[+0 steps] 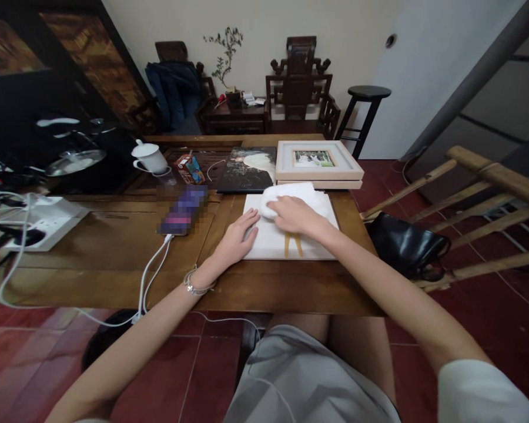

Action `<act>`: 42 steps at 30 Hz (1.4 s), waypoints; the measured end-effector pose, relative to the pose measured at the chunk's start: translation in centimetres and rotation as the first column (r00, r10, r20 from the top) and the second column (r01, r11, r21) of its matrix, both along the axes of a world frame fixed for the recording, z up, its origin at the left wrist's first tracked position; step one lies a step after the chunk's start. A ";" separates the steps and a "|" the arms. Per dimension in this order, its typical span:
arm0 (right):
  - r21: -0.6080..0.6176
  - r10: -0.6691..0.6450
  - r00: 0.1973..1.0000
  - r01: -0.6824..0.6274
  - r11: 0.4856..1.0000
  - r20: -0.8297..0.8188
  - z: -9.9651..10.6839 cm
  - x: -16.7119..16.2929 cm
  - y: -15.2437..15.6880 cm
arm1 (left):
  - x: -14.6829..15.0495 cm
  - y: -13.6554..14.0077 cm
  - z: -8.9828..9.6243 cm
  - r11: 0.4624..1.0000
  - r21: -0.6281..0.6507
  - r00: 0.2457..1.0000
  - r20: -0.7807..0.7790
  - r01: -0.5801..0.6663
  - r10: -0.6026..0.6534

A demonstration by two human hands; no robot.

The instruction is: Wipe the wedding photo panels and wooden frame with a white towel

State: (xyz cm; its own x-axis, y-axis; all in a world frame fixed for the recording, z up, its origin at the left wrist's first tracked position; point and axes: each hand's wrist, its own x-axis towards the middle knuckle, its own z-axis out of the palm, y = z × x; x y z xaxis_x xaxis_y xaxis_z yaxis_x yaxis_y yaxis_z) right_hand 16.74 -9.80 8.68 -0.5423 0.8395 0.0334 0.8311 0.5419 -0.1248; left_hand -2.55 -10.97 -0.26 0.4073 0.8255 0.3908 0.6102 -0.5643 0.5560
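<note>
A white board or canvas panel (268, 244) with two yellow strokes near its lower middle lies flat on the table in front of me. My right hand (291, 212) is closed on a folded white cloth (291, 192), pressed against the upper part of the panel. The cloth and hand cover whatever is above the yellow strokes. At the panel's left edge, my left hand (238, 238) rests with its fingers stretched out, holding nothing.
Behind the panel are a dark picture (242, 173) and stacked wooden frames (320, 163). To the left are a phone (183, 210) on a white cable, a juice carton (189, 169), a lidded white cup (150, 157) and a power strip (48, 223). A black bag (403, 244) sits right.
</note>
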 end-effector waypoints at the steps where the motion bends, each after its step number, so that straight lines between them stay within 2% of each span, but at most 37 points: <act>1: -0.006 -0.014 1.000 0.014 1.000 -0.016 -0.1 -0.9 0.8 | -0.1 -0.1 0.0 1.000 0.015 1.000 -0.001 -0.021 0.021; 4: -0.037 -0.031 0.998 0.029 0.999 -0.050 0.0 -2.7 2.2 | -0.4 -0.4 0.1 0.989 0.088 0.992 -0.026 -0.121 0.124; 6: -0.055 -0.059 0.996 0.056 0.997 -0.063 0.4 -2.2 2.3 | -0.6 -0.6 0.1 0.971 0.132 0.975 -0.075 -0.200 0.211; 10: -0.056 -0.186 0.981 0.183 0.982 -0.058 0.7 3.1 1.3 | -0.6 -0.9 -0.3 0.932 0.135 0.919 -0.173 -0.335 0.355; 14: -0.007 -0.331 0.942 0.331 0.943 -0.058 -0.6 9.7 -1.6 | -0.5 -0.4 -0.9 0.922 0.040 0.909 -0.158 -0.385 0.386; 18: 0.020 -0.241 0.952 0.249 0.968 -0.190 -2.7 12.5 -4.9 | -0.4 0.7 -1.3 0.878 -0.167 0.887 0.042 -0.448 0.461; 20: 0.015 -0.218 0.947 0.228 0.974 -0.236 -3.4 12.7 -5.7 | -0.1 0.7 -0.8 0.869 -0.302 0.866 0.195 -0.393 0.460; 22: 0.015 -0.225 0.935 0.238 0.971 -0.275 -3.8 12.7 -5.9 | 0.3 0.0 0.6 0.879 -0.434 0.860 0.353 -0.198 0.368; 24: 0.026 -0.245 0.920 0.265 0.964 -0.305 -3.8 12.6 -5.8 | 0.7 -1.3 2.8 0.854 -0.518 0.831 0.495 0.046 0.255; 26: 0.051 -0.269 0.904 0.302 0.952 -0.331 -3.5 12.3 -6.1 | 0.9 -2.8 5.2 0.821 -0.545 0.779 0.585 0.171 0.227; 27: 0.069 -0.275 0.895 0.318 0.946 -0.351 -3.2 11.9 -6.5 | 1.1 -3.6 6.4 0.815 -0.547 0.770 0.598 0.189 0.223; 29: 0.105 -0.244 0.882 0.310 0.945 -0.403 -2.3 10.7 -8.2 | 1.3 -5.2 8.4 0.838 -0.520 0.782 0.588 0.168 0.208; 31: 0.136 -0.138 0.885 0.218 0.966 -0.444 -1.1 8.9 -10.5 | 1.8 -6.7 10.0 0.878 -0.467 0.828 0.531 0.107 0.182; 33: 0.159 0.031 0.905 0.042 0.986 -0.425 0.1 6.9 -12.9 | 2.5 -8.2 11.3 0.901 -0.428 0.858 0.486 0.066 0.168; 35: 0.203 0.094 0.923 -0.018 0.979 -0.373 0.8 5.4 -14.4 | 3.5 -9.8 12.6 0.893 -0.444 0.843 0.508 0.080 0.177; 37: 0.288 0.074 0.932 0.034 0.957 -0.355 0.7 4.7 -14.9 | 4.4 -11.1 13.6 0.865 -0.481 0.781 0.591 0.142 0.201; 39: 0.398 0.053 0.922 0.113 0.910 -0.384 0.0 5.1 -14.3 | 5.3 -11.8 14.1 0.847 -0.485 0.695 0.686 0.219 0.214; 40: 0.457 0.062 0.909 0.147 0.877 -0.412 -0.4 5.5 -13.8 | 5.7 -11.9 14.1 0.843 -0.456 0.626 0.755 0.286 0.196; 42: 0.549 0.077 0.862 0.248 0.798 -0.501 -1.0 6.6 -12.9 | 6.4 -11.5 13.3 0.846 -0.323 0.422 0.897 0.425 0.131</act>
State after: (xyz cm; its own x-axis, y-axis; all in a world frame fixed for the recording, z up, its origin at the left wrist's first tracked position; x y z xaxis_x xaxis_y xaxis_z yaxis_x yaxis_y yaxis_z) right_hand 23.30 -22.67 7.69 -0.2447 0.6080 0.7553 0.7954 0.5714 -0.2022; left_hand 3.83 -22.50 13.04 0.2095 0.9535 0.2166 -0.4279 -0.1098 0.8971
